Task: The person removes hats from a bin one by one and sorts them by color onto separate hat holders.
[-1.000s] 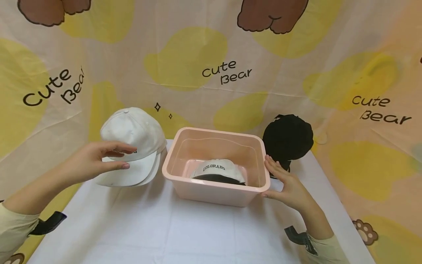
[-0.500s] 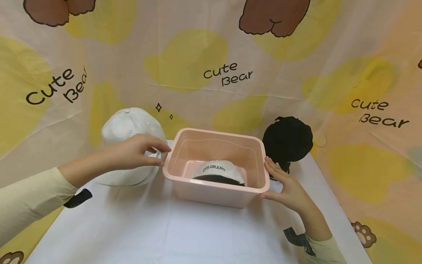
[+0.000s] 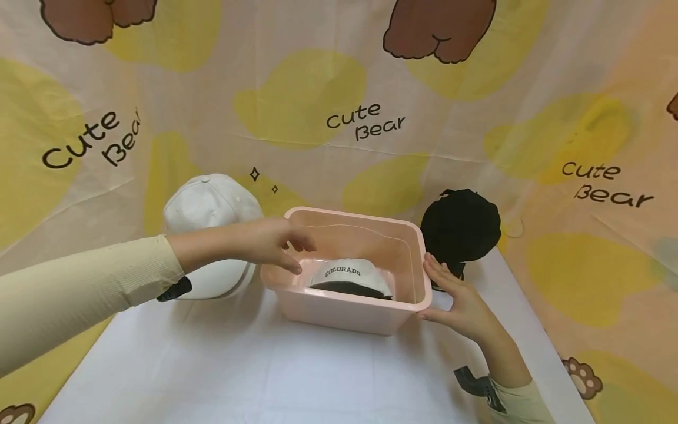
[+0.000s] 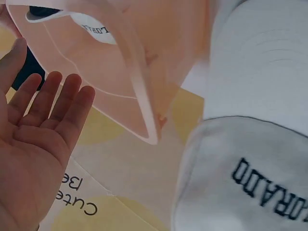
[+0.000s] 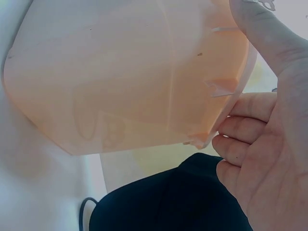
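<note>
Left hand (image 3: 267, 240), cap (image 3: 346, 272) rightward, in bin (image 3: 339, 313)

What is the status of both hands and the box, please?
Left hand over pink box, holding nothing; right hand holding its corner. COLORADO cap inside. Nothing seen between left hand and cap.

I count two hands, one left hand (image 3: 267, 241) and one right hand (image 3: 463, 306), with two sleeves (image 3: 85, 288) and two black straps (image 3: 471, 381). There is one table (image 3: 318, 377) and one bin (image 3: 339, 312); inside it I see one cap (image 3: 343, 272). On the left stands at least one white cap (image 3: 212, 200), but whether a second is under it, I cannot tell. On the right I can make out one black cap (image 3: 461, 227). The cloth (image 3: 238, 70) shows three "Cute Bear" prints (image 3: 365, 121), two paw prints (image 3: 582, 377) and two stars (image 3: 255, 174).
</note>
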`<state>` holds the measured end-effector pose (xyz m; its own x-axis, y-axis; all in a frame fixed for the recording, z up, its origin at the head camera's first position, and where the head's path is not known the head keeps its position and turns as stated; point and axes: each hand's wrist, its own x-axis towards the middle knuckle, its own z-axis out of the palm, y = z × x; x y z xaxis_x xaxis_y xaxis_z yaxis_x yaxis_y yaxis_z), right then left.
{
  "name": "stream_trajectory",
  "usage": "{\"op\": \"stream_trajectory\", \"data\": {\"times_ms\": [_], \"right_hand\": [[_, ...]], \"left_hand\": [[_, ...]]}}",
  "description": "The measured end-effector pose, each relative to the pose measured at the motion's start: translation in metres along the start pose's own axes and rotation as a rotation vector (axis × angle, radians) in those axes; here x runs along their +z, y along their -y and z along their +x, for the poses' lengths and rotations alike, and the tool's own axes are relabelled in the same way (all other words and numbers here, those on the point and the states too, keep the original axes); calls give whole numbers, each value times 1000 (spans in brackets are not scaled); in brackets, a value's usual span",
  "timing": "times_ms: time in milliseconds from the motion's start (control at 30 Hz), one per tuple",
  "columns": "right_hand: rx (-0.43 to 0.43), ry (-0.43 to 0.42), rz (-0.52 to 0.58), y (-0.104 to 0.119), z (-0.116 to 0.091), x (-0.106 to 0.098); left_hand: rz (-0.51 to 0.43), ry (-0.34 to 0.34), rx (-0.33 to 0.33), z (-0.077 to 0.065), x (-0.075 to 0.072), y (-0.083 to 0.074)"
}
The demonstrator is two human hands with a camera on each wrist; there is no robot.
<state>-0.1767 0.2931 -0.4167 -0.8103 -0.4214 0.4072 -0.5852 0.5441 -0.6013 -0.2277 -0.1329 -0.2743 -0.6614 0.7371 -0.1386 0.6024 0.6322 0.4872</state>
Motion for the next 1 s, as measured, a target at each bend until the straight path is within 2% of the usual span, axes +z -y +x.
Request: {"op": "stream_trajectory", "data": {"times_ms": [300, 467, 633, 833, 1000], "right_hand": [[1, 11, -9, 0, 1, 3], [29, 7, -29, -1, 0, 1], [30, 9, -27, -2, 0, 0], [11, 5, -17, -1, 0, -1], [3, 1, -16, -1, 0, 0]], "left_hand": [[60, 70, 105, 33, -2, -9], [71, 146, 107, 49, 1, -13], [15, 220, 92, 63, 9, -17], [-13, 283, 94, 74, 20, -19], [-32, 310, 89, 80, 27, -18]]}}
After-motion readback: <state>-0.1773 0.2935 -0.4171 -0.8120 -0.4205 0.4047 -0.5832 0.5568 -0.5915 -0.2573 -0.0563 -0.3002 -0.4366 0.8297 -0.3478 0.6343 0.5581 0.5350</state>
